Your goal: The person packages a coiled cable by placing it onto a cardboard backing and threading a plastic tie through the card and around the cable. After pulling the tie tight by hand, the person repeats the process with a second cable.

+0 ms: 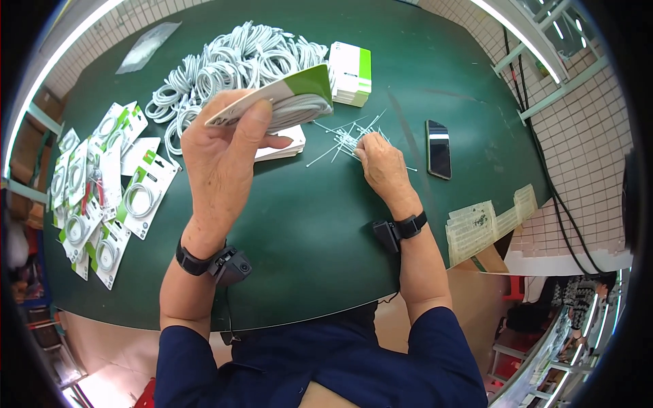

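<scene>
My left hand is raised over the table, pinching a white and green cardboard backing card together with a coiled grey-white cable lying against it. The card is tilted, its green end toward the right. On the tabletop, my right hand has its fingers closed at the edge of a loose pile of thin white cable ties. Its fingertips are partly hidden among the ties. Partly behind the left hand lies a short stack of white cards.
A big heap of coiled cables lies at the back, beside a stack of cards. Several carded cables overlap at the left, with red-handled pliers among them. A phone and taped paper sheets lie right. A plastic bag lies far left.
</scene>
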The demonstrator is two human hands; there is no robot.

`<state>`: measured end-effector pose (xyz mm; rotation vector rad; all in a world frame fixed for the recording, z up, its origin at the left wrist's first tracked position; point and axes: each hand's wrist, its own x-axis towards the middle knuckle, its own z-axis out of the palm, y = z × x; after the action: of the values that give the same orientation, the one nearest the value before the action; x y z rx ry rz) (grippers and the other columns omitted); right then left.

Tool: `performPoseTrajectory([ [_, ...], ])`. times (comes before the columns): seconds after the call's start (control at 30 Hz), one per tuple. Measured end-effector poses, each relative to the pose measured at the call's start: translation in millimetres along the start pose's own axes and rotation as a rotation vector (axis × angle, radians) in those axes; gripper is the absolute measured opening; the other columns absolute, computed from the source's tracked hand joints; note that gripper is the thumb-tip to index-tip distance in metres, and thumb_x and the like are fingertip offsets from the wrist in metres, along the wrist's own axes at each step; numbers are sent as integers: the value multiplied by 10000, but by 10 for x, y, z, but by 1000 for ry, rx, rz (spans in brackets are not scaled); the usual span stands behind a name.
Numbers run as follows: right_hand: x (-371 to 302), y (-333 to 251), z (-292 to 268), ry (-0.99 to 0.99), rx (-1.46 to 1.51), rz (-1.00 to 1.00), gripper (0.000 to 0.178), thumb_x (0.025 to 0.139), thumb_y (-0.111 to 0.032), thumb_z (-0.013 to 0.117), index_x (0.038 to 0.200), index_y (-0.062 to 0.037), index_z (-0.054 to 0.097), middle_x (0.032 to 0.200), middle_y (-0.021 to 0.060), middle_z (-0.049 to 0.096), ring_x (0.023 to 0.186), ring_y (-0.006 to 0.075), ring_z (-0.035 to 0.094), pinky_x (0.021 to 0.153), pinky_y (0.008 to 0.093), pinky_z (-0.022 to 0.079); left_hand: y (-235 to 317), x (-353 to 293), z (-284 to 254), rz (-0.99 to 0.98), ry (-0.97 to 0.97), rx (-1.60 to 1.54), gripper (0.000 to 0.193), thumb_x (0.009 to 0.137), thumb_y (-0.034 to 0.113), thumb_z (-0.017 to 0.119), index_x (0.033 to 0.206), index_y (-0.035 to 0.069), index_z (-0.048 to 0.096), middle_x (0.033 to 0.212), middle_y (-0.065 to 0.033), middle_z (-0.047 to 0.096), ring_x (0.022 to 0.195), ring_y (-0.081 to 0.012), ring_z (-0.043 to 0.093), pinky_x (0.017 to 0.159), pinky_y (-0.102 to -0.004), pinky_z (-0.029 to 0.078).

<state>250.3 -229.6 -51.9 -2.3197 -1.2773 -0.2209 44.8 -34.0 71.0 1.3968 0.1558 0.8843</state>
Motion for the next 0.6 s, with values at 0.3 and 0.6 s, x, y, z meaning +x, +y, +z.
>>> performPoseTrajectory([
  [0.3, 6, -67, -177, 226, 142, -75, 86, 940, -50, 742, 1022, -41, 719, 978, 123, 704, 810, 322, 694, 704, 412, 560, -170, -210, 89, 226, -54, 145, 133, 1015, 50, 705, 1110, -42, 690, 1178, -189, 752, 1071, -271, 753, 840, -366, 655],
  [0.6, 9, -256, -357, 154, 638, 40, 32, 974, -29, 736, 984, -4, 754, 968, 54, 767, 706, 81, 634, 605, 248, 502, -483, -452, -117, 685, -316, 585, 304, 827, 13, 857, 1023, 12, 625, 1156, -203, 758, 1108, -405, 754, 955, -450, 610],
])
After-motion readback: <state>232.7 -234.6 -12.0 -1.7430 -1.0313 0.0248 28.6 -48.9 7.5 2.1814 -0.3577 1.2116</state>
